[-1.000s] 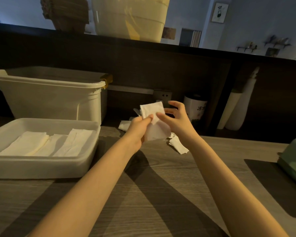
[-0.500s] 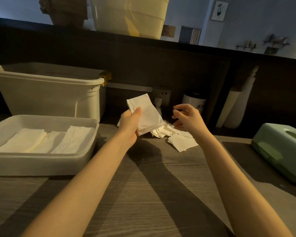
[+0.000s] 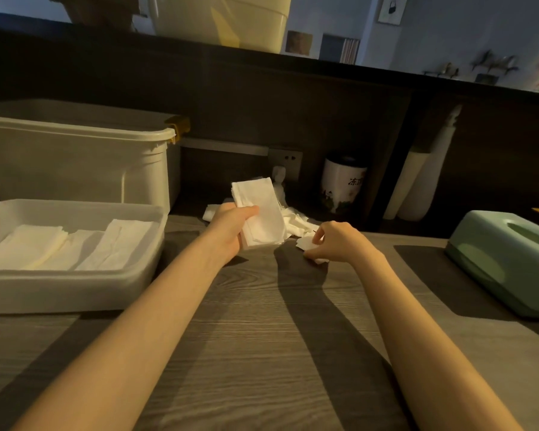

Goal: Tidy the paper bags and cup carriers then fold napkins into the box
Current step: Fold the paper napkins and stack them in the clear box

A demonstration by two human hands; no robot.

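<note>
Gripping a folded napkin (image 3: 262, 213) in the left hand (image 3: 231, 225), thumb clamped over it; right hand (image 3: 333, 242) pinching a loose napkin (image 3: 305, 244) flat on the counter (image 3: 262, 337). Looks like mid napkin-folding. Probably next: carry the folded one left to the white box (image 3: 75, 287), beside three already inside. Farther back, unfolded pile (image 3: 296, 223).

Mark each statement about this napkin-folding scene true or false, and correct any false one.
1. The left hand holds a folded napkin. True.
2. The shallow white box is empty. False: folded napkins lie in it.
3. The right hand is at a loose napkin on the table. True.
4. The green tissue box sits left of both arms. False: it is on the right.
</note>
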